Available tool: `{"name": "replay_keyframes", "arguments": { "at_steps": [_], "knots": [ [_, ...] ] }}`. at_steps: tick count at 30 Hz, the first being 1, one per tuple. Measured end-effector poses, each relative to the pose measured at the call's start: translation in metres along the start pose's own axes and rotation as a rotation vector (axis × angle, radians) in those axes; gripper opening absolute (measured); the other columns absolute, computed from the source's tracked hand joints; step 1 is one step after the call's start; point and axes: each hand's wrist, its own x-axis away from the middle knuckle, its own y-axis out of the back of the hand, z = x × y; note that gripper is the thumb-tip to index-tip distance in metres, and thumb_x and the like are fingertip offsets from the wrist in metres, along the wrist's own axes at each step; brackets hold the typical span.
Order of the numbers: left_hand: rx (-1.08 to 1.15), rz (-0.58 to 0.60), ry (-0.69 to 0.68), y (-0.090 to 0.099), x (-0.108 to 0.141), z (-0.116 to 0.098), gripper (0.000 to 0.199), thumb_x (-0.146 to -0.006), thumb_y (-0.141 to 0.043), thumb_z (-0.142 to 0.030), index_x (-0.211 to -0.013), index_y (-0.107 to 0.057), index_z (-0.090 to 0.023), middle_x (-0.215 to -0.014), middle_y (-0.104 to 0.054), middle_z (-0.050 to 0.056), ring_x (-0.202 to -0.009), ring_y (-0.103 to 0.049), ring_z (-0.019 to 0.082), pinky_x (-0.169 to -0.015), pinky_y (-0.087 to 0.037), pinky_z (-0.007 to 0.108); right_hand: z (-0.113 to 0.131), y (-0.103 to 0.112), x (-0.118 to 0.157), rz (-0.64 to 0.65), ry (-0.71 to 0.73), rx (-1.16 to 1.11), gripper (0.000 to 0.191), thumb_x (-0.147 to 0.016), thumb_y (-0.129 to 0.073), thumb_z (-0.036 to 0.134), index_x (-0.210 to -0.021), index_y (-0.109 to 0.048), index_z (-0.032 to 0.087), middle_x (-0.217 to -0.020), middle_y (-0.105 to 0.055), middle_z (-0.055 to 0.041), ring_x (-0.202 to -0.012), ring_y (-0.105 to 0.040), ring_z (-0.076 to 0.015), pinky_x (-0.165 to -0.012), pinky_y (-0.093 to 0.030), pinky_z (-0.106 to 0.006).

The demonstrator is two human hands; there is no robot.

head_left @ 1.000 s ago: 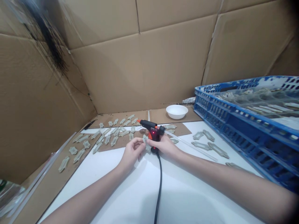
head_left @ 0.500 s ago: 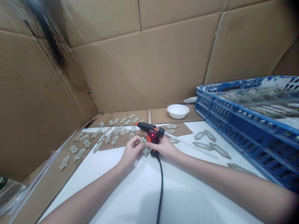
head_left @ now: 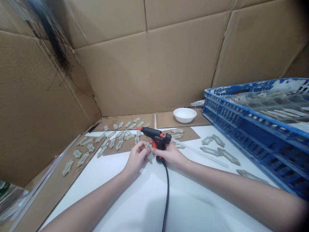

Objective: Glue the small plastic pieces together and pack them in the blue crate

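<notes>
My right hand [head_left: 170,153] is closed around the handle of a black and orange glue gun [head_left: 154,134]. Its orange nozzle points left, and a clear glue stick [head_left: 200,153] sticks out of its back end. Between the thumb and fingers of my left hand [head_left: 138,155] is a small grey-green frame-shaped piece [head_left: 149,154], held close beside the gun's handle. My right thumb reaches toward that piece; whether it touches cannot be made out. A black cord [head_left: 167,193] runs from the handle toward me.
Several similar frame pieces [head_left: 118,144] lie on cardboard at the left and back, others [head_left: 228,156] on the white tabletop [head_left: 135,206] at right. A white bowl [head_left: 184,115] stands at the back. A blue crate [head_left: 241,129] with parts borders the right side; cardboard walls [head_left: 169,71] enclose the table.
The view has shifted very slightly. The glue gun is tilted a little differently, its nozzle slightly further left, and its red light looks dimmer. Both hands keep their grips.
</notes>
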Motion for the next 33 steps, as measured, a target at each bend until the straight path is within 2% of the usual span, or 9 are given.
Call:
{"name": "replay_keyframes", "arguments": {
  "at_steps": [11,17,33],
  "knots": [
    [0.059,0.012,-0.013,-0.004,0.002,-0.001,0.008,-0.067,-0.051,-0.022,-0.071,-0.046,-0.017,-0.05,-0.038,-0.008,-0.042,-0.035,0.003,-0.04,-0.028,0.014,0.004,-0.001,0.004,0.003,0.093,0.093,0.026,-0.069,-0.057,0.029,-0.091,-0.054,0.014,-0.079,-0.056,-0.0033,-0.076,-0.052,-0.0149,-0.071,-0.042,-0.028],
    [0.066,0.013,-0.031,-0.004,0.003,-0.001,0.005,-0.068,-0.049,-0.02,-0.071,-0.046,-0.016,-0.051,-0.04,-0.008,-0.043,-0.037,0.003,-0.04,-0.03,0.013,0.006,-0.001,0.006,0.003,0.099,0.154,0.028,-0.07,-0.055,0.03,-0.092,-0.053,0.013,-0.084,-0.057,-0.0046,-0.081,-0.052,-0.0168,-0.076,-0.041,-0.03],
    [0.077,-0.001,-0.056,-0.005,0.005,0.0,0.01,-0.068,-0.051,-0.023,-0.07,-0.044,-0.017,-0.054,-0.041,-0.007,-0.044,-0.038,0.003,-0.04,-0.03,0.013,0.008,-0.001,0.008,0.029,0.11,0.189,0.024,-0.073,-0.051,0.029,-0.093,-0.055,0.015,-0.084,-0.06,-0.0037,-0.082,-0.054,-0.0179,-0.077,-0.042,-0.031]
  ]
}}
